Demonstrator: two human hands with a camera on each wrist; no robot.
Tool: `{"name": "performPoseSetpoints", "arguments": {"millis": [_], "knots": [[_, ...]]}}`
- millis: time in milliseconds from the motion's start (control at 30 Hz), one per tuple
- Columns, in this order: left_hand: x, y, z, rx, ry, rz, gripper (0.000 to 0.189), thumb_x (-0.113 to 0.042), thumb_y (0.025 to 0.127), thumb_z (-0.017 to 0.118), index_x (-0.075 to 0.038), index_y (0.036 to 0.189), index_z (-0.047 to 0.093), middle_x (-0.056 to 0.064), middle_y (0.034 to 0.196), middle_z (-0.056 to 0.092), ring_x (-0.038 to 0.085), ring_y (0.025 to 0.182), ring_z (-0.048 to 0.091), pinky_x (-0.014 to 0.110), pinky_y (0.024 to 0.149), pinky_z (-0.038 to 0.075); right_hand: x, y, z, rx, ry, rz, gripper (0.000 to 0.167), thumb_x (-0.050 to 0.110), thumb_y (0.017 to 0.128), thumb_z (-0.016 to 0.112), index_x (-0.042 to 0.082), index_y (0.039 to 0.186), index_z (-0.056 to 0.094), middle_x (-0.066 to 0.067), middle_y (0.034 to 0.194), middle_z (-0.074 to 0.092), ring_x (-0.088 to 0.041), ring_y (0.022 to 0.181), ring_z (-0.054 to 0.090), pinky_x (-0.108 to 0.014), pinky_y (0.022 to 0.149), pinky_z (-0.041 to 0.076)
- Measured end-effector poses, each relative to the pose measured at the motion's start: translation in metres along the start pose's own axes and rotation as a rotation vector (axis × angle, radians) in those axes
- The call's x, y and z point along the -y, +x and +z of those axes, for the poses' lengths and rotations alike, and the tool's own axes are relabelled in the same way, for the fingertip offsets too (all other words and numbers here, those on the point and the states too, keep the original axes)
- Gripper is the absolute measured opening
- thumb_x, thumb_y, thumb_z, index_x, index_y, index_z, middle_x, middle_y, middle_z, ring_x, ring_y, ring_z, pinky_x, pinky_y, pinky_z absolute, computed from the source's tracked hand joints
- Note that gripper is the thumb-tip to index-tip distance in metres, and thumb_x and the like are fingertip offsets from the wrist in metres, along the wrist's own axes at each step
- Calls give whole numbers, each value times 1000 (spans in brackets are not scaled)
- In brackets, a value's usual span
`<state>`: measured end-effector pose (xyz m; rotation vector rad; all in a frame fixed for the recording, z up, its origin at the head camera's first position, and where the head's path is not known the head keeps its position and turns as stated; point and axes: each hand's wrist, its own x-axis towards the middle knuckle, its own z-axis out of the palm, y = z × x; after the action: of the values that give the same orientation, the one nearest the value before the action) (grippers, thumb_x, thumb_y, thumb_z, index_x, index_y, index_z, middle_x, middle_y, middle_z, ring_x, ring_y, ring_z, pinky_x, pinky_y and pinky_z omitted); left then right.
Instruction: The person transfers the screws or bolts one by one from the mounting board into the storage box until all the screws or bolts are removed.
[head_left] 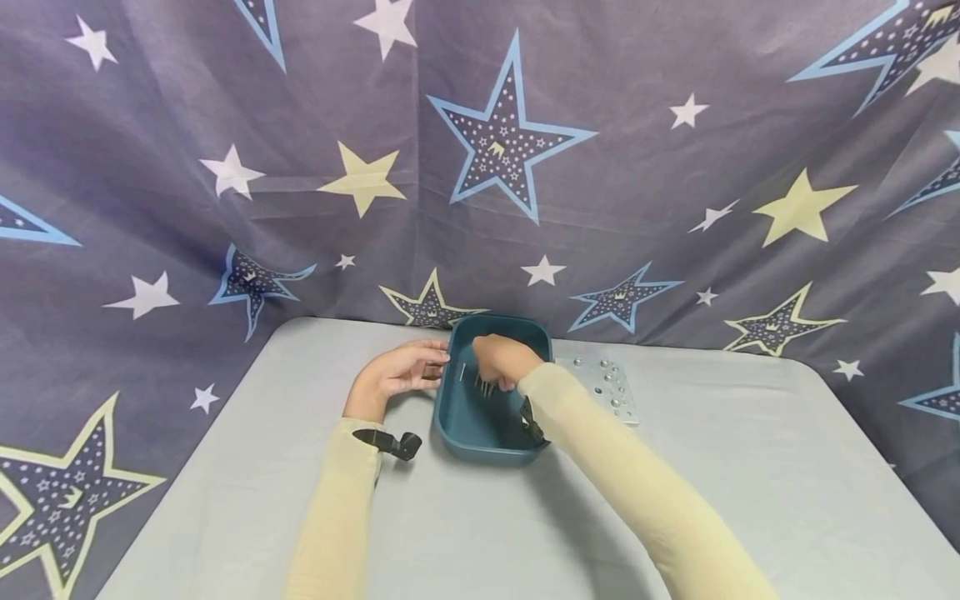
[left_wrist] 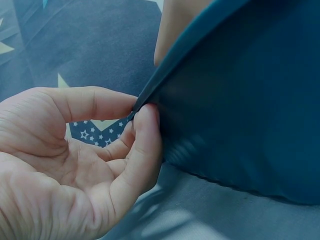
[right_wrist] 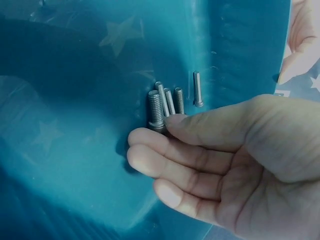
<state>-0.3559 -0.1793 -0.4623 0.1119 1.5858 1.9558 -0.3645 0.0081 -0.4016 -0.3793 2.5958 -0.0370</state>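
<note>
Screws of slim silver metal (right_wrist: 156,107) bunch at the right hand's grip (right_wrist: 227,162), long axes pointing away from its thumb (right_wrist: 215,125), but whether it pinches any I cannot tell

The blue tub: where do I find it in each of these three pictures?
Head: just below the centre, the blue tub sits between the sleeves.
Left wrist: it fills most of the right half.
Right wrist: it fills most of the picture, behind the fingers.
Shared landmark: the left hand, at the tub's edge.
</note>
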Motion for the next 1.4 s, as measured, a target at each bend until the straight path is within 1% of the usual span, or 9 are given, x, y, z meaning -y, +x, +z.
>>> {"name": "performPoseSetpoints", "arguments": {"millis": [300, 567, 633, 700, 833, 967, 1067, 1300, 1400], "knots": [[0, 1, 0, 13, -20, 2, 22, -3, 103, 48, -4, 125, 48, -4, 88, 66, 8, 78, 63, 24, 70, 55, -7, -3, -2, -7, 10, -55, 17, 2, 101, 54, -4, 106, 69, -17, 80, 76, -26, 73, 77, -26, 50, 54], [3, 3, -1, 24, -20, 3, 23, -3, 104, 47, -2, 127, 47, -4, 89, 66, 8, 79, 64, 24, 71, 55, -12, -20, -12, 16, 12, -151, 14, 4, 98, 58, -2, 98, 70, -19, 93, 78, -30, 87, 77, -36, 76, 61], [4, 3, -2, 21, -20, 1, 22, -2, 103, 46, -3, 125, 47, -4, 89, 66, 8, 78, 64, 24, 71, 55, -12, -26, -16, 26, -11, -188, 15, 6, 98, 58, -2, 99, 71, -18, 96, 77, -28, 84, 76, -37, 80, 61], [4, 3, -2, 21, -20, 1, 21, -2, 103, 46, -3, 125, 48, -4, 89, 66, 8, 79, 64, 24, 71, 55, -13, -32, -19, 22, -35, -236, 16, 8, 98, 59, -1, 99, 72, -17, 94, 77, -24, 75, 72, -35, 73, 60], [4, 4, -2, 22, -21, 7, 24, -2, 104, 46, -2, 127, 46, -4, 89, 67, 8, 78, 64, 24, 71, 55, -20, -49, -29, -50, -105, -358, 18, 10, 97, 60, 1, 99, 76, -10, 87, 74, -14, 65, 58, -28, 62, 50], [3, 4, -2, 21, -16, 19, 25, -1, 104, 45, -1, 129, 45, -4, 87, 65, 7, 77, 63, 23, 70, 55, -34, -67, -40, -140, -127, -434, 21, 13, 96, 62, 2, 109, 75, -10, 103, 76, -18, 82, 69, -29, 76, 57], [2, 4, -2, 20, -15, 19, 23, -1, 103, 45, -2, 127, 45, -4, 87, 64, 7, 77, 62, 23, 70, 55, -48, -77, -46, -186, -116, -447, 24, 14, 97, 63, 2, 115, 74, -12, 114, 76, -22, 93, 73, -34, 86, 59], [2, 4, -1, 30, -25, 13, 20, -1, 103, 46, -5, 123, 47, -4, 88, 67, 8, 79, 64, 23, 71, 55, -78, -92, -49, -274, -69, -431, 21, 13, 97, 64, 3, 112, 74, -12, 103, 77, -15, 71, 65, -32, 74, 58], [2, 2, -2, 32, -26, 13, 21, -1, 103, 46, -4, 123, 47, -4, 89, 67, 8, 78, 64, 23, 71, 55, -89, -100, -47, -304, -43, -425, 23, 11, 97, 63, 1, 116, 72, -13, 104, 76, -15, 73, 66, -34, 76, 59]]}}
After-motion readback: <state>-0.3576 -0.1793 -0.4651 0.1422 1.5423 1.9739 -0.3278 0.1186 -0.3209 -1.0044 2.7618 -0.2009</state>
